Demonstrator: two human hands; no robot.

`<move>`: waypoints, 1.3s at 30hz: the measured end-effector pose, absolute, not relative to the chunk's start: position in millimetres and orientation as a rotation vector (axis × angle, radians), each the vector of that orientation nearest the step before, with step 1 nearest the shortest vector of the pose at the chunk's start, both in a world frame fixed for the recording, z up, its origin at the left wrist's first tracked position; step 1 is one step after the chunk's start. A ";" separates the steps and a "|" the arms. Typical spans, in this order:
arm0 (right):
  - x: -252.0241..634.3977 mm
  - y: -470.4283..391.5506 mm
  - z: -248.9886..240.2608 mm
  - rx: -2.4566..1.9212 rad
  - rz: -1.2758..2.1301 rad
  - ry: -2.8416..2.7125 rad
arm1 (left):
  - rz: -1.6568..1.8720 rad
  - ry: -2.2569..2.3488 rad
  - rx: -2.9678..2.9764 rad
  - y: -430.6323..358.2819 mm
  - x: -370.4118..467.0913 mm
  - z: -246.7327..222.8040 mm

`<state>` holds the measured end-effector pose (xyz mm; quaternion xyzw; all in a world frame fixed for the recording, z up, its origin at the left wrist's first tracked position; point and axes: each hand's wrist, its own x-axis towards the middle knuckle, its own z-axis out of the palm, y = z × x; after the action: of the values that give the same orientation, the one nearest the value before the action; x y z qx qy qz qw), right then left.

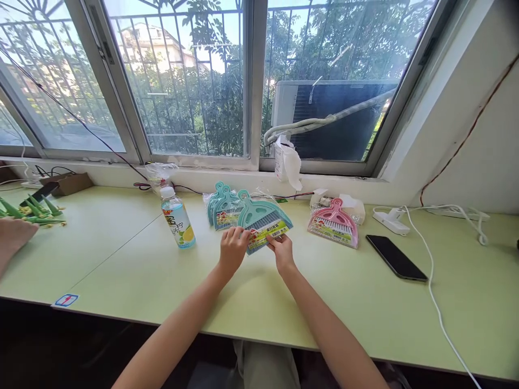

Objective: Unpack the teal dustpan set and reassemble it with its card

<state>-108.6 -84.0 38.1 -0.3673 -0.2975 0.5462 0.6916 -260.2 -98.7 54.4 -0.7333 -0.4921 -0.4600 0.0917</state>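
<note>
A teal mini dustpan and brush set (261,216) with a yellow-green label card lies on the pale green table (324,302). My left hand (232,249) grips its near left edge, and my right hand (281,250) pinches the label's right corner. Just behind it on the left is a stack of more teal sets (221,208). A pink set (334,222) lies to the right, untouched.
A drink bottle (177,219) stands left of the sets. A black phone (396,257) lies to the right, beside a white charger (392,221) and cable (432,281). Another person's hand (14,235) rests at far left near green stems (32,212). Windows run along the back.
</note>
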 end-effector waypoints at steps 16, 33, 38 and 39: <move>-110.7 -86.8 42.4 -0.844 1.232 -0.594 | -0.988 -1.307 -2.252 -101.2 -256.9 49.7; -105.8 -79.6 35.0 -0.815 1.211 -0.494 | -0.759 -1.083 -2.355 -112.2 -246.8 45.4; -99.9 -79.0 39.7 -0.770 1.211 -0.474 | -1.551 -1.269 -2.233 -106.4 -245.1 47.3; -99.5 -79.4 40.8 -0.765 1.221 -0.481 | -1.792 -1.375 -2.168 -102.9 -245.3 48.7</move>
<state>-99.5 -79.4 40.8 -0.3467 -0.2182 0.5533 0.7253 -245.3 -102.9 48.7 -0.6923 -0.4393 -0.5725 0.0054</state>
